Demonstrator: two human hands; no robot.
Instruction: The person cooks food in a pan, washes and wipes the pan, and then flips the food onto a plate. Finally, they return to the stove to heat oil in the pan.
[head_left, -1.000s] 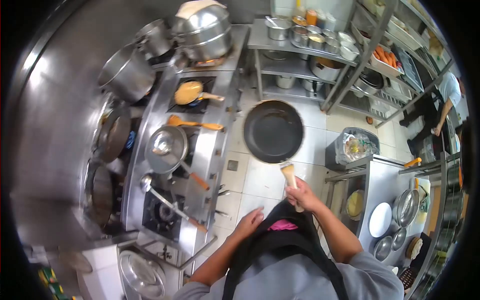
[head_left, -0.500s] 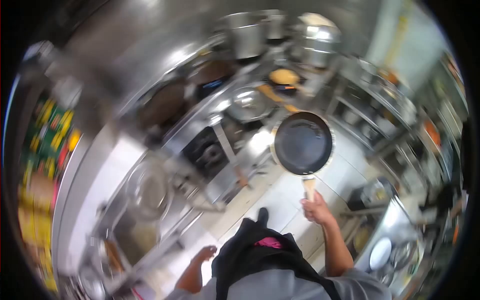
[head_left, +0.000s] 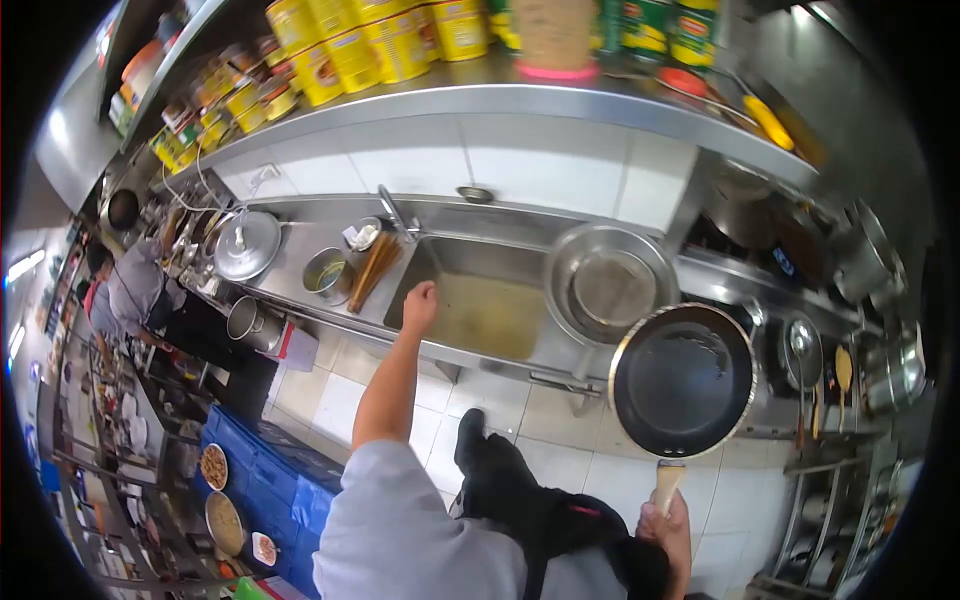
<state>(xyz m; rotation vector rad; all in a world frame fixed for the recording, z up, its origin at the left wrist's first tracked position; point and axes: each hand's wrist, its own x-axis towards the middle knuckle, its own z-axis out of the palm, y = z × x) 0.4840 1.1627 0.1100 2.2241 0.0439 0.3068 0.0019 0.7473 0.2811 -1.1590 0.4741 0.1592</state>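
Observation:
My right hand [head_left: 668, 522] is wrapped round the pale handle of a black frying pan [head_left: 683, 378], held out level to the right with its dark inside facing up. My left hand [head_left: 421, 304], its fingers curled and nothing visible in them, reaches over the near left side of a steel sink [head_left: 470, 258] with cloudy water. Beyond this hand rises a faucet [head_left: 400, 214]. To its left lie a bundle of brown sticks [head_left: 376, 272] and a steel pot [head_left: 327, 275]. A wide metal basin [head_left: 612, 284] sits at the sink's right, just behind the pan.
Above the sink runs a shelf [head_left: 480, 100] with yellow cans [head_left: 397, 45]. A stove with ladles [head_left: 801, 338] stands right; a metal rack [head_left: 815, 530] is lower right. At left are a lidded pot [head_left: 247, 245], blue containers [head_left: 262, 500] with food bowls and another person [head_left: 135, 285].
My view has turned left from the stove to the sink. My left hand has risen from my side to over the sink and closed. The frying pan stays in my right hand.

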